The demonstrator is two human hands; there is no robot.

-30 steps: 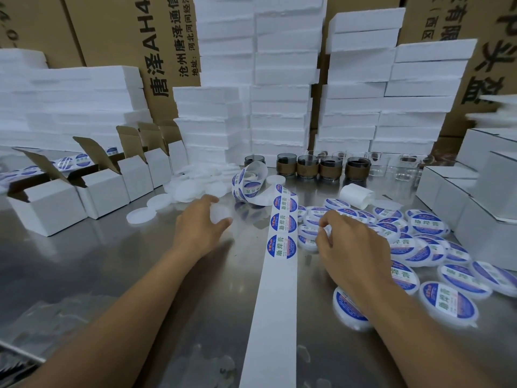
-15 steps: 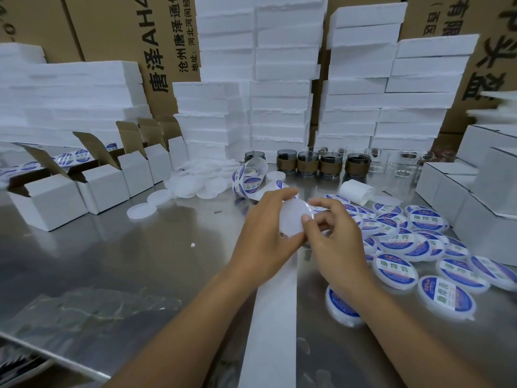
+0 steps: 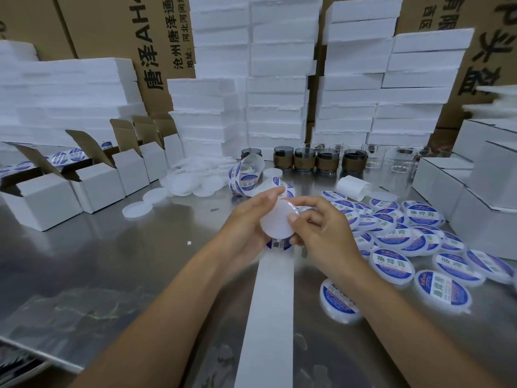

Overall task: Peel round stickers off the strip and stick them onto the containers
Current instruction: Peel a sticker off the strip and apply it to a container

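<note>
My left hand (image 3: 246,222) holds a plain white round container (image 3: 275,219) above the strip, its bare face turned toward me. My right hand (image 3: 324,228) pinches the container's right edge with thumb and forefinger. Whether a peeled sticker is between them I cannot tell. The white backing strip (image 3: 268,317) runs from the near edge up under both hands; one blue-and-white round sticker (image 3: 278,245) on it peeks out just below the container. The strip curls into a loose roll (image 3: 246,177) behind the hands.
Several labelled containers (image 3: 391,264) lie on the steel table (image 3: 98,261) at the right. Unlabelled white containers (image 3: 181,183) are heaped at the back left beside open white cartons (image 3: 92,183). Glass jars (image 3: 307,161), foam stacks and white boxes (image 3: 475,197) ring the table.
My left hand fetched a blank container from the left pile and brought it to the middle. My right hand left the strip and met it; both now hold the container slightly nearer.
</note>
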